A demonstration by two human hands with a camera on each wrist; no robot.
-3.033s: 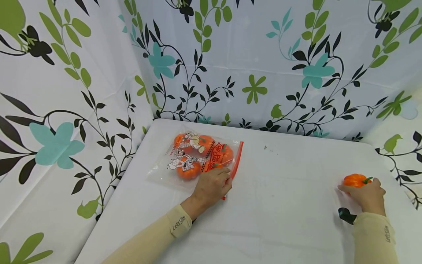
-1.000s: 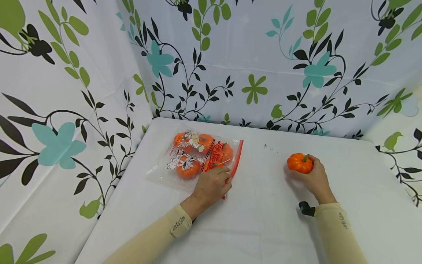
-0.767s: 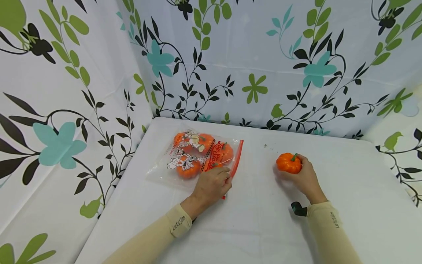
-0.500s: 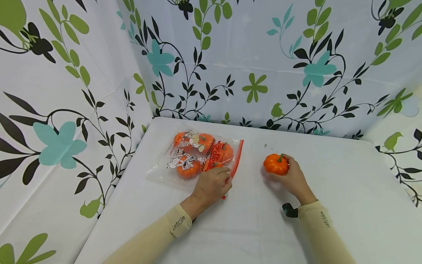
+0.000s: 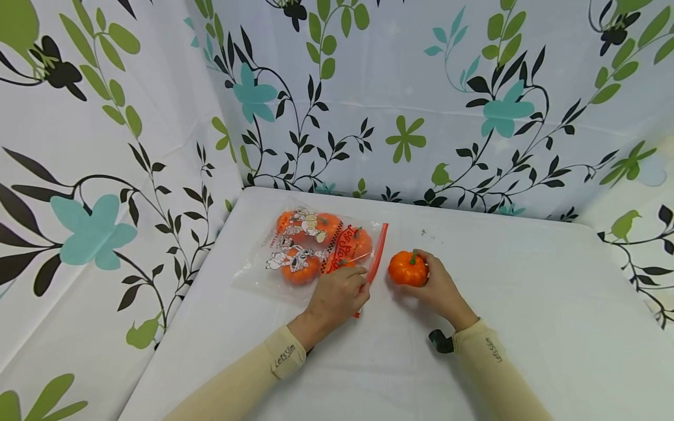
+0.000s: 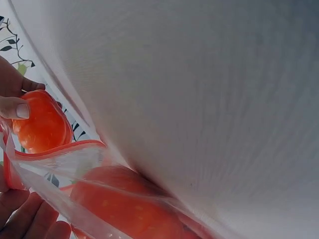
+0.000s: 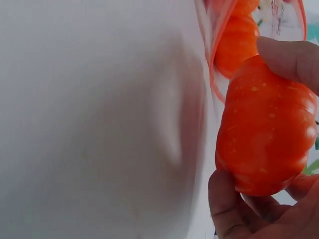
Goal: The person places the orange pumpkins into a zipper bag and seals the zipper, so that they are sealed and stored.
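A clear plastic zip bag [image 5: 253,282] with a red edge lies on the table, holding several small orange pumpkins [image 5: 300,272]. My left hand [image 5: 337,295] pinches the bag's red edge on its right side. In the left wrist view the red edge [image 6: 65,150] stands apart, with a bagged pumpkin [image 6: 119,204] behind the film. Just right of the bag's mouth, my right hand [image 5: 439,292] grips another toy-like pumpkin [image 5: 407,269] with a green stem. The right wrist view shows thumb and fingers around that pumpkin [image 7: 266,129], beside the bag's red rim [image 7: 213,64].
The white-covered table [image 5: 526,327] extends to the right and front. A patterned curtain [image 5: 405,88] with leaves and flowers hangs behind and at the left. A small black device [image 5: 441,341] is strapped at the right wrist.
My right hand has carried the pumpkin leftward from the table's right side to beside the bag's red edge. My left hand and the bag have stayed in place.
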